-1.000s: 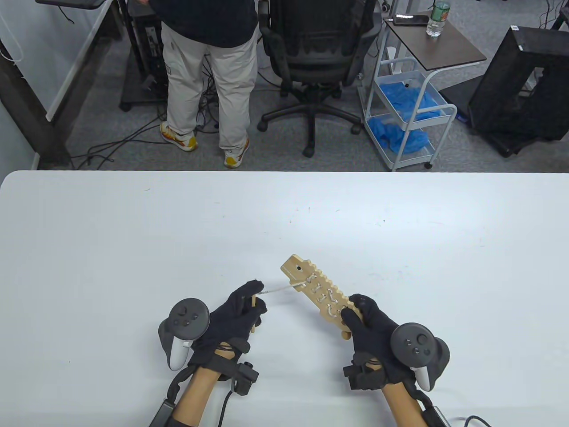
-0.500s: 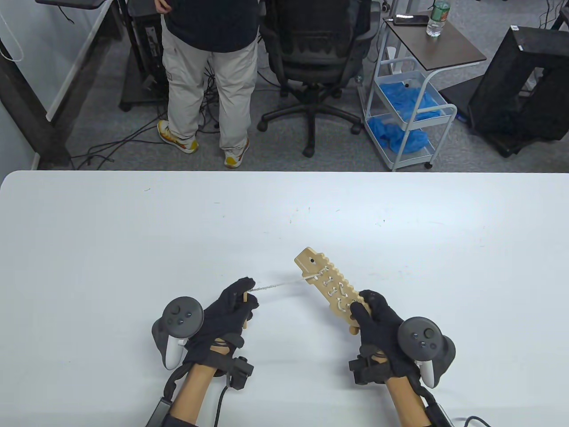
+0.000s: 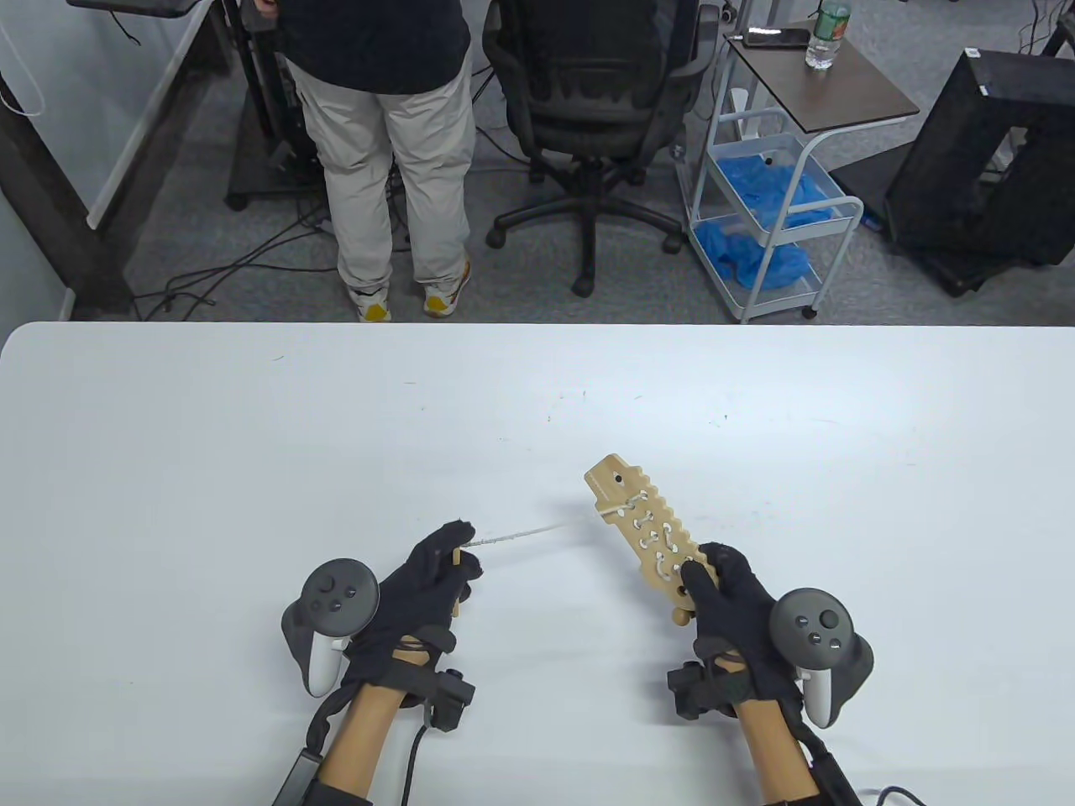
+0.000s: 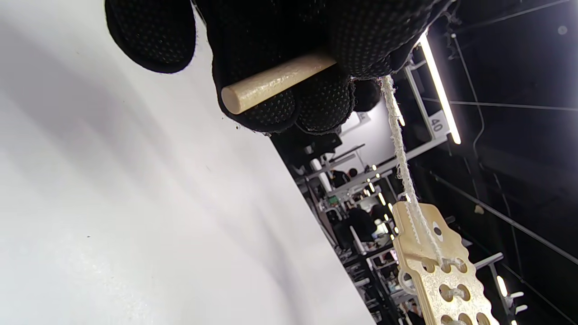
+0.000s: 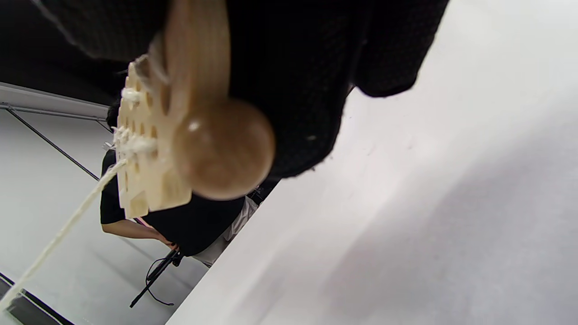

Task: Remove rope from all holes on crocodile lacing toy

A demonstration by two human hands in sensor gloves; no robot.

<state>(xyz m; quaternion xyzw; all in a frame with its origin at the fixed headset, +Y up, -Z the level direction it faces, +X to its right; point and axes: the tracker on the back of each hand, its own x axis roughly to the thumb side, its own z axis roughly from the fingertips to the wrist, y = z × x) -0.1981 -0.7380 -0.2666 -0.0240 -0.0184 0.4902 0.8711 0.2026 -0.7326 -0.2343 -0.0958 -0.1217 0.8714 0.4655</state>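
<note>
The wooden crocodile lacing toy (image 3: 642,525) is held above the table, head pointing up-left, its holes laced with white rope. My right hand (image 3: 729,592) grips its tail end, where a round wooden bead (image 5: 223,151) shows. The rope (image 3: 537,531) runs taut from the toy's head to my left hand (image 3: 437,571), which grips the wooden needle stick (image 4: 275,82) tied to the rope's end. From the left wrist view, the rope (image 4: 402,158) stretches down to the crocodile (image 4: 440,271). The right wrist view shows the crocodile (image 5: 144,149) from its tail end.
The white table (image 3: 252,437) spreads around both hands. Beyond its far edge a person (image 3: 395,126) stands by an office chair (image 3: 600,109); a white cart (image 3: 768,218) with blue material stands to the right.
My right hand has carried the crocodile to the right and up while my left hand drew the stick left, so more rope is stretched between them. The standing person shifted their feet.
</note>
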